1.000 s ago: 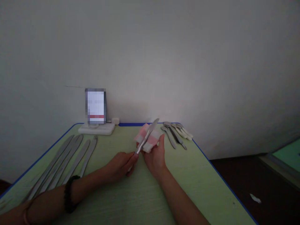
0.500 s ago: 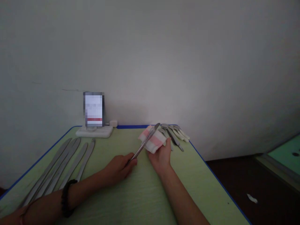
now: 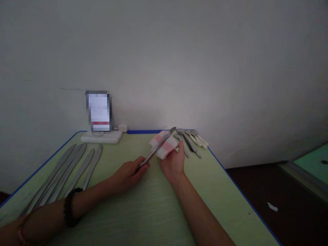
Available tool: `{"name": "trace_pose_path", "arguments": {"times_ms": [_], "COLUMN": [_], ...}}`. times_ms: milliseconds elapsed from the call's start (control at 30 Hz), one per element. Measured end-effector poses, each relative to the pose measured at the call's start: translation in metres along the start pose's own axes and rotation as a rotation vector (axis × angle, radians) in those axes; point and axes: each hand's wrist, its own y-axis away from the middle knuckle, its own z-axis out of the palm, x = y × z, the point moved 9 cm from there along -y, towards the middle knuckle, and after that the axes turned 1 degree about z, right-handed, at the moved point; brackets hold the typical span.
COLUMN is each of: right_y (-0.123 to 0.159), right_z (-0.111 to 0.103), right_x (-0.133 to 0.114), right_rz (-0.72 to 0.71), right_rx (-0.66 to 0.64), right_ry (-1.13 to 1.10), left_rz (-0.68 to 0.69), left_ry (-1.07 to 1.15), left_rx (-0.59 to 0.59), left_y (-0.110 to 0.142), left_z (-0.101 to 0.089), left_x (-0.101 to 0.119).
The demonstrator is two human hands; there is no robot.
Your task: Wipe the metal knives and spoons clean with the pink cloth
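My left hand is closed round the handle of a metal table knife, its blade pointing away and to the right. Under the blade, a pink and white checked cloth lies across the fingers of my right hand. That hand is palm up with its thumb raised at the cloth's right edge; most of its fingers are hidden beneath the fabric. The knife lies against the cloth, above the table.
Several metal knives lie side by side on the left of the green table. At the back right are several spoons, some white-handled. A lit phone stands on a white base near the wall.
The camera view has tilted slightly, so everything sits a little higher. The cloth lies a bit flatter under the knife; both hands keep their holds.
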Motion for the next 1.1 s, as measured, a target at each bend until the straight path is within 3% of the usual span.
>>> {"name": "trace_pose_path", "arguments": {"times_ms": [200, 333, 467, 667, 900, 1100], "right_y": [-0.006, -0.005, -0.001, -0.006, 0.002, 0.003], "right_z": [-0.007, -0.009, -0.004, -0.021, -0.003, -0.016], "right_x": [-0.001, 0.016, 0.022, 0.015, 0.026, 0.024], "right_rz": [-0.021, 0.045, 0.123, 0.025, 0.01, -0.024], "right_rx": [0.028, -0.004, -0.054, 0.119, 0.015, 0.141], "right_ry": [0.088, 0.154, 0.07, -0.055, 0.065, 0.123], "left_rz": [-0.038, -0.008, 0.013, 0.08, 0.28, 0.307], "left_ry": [0.169, 0.116, 0.058, -0.079, -0.194, -0.264], "left_rx": [0.069, 0.078, 0.107, -0.018, -0.157, -0.171], "left_y": [0.001, 0.001, 0.001, 0.002, 0.007, 0.008], "left_z": [-0.003, -0.005, -0.006, 0.003, 0.016, 0.018], "left_x": [-0.003, 0.0, -0.003, 0.005, 0.02, 0.022]}}
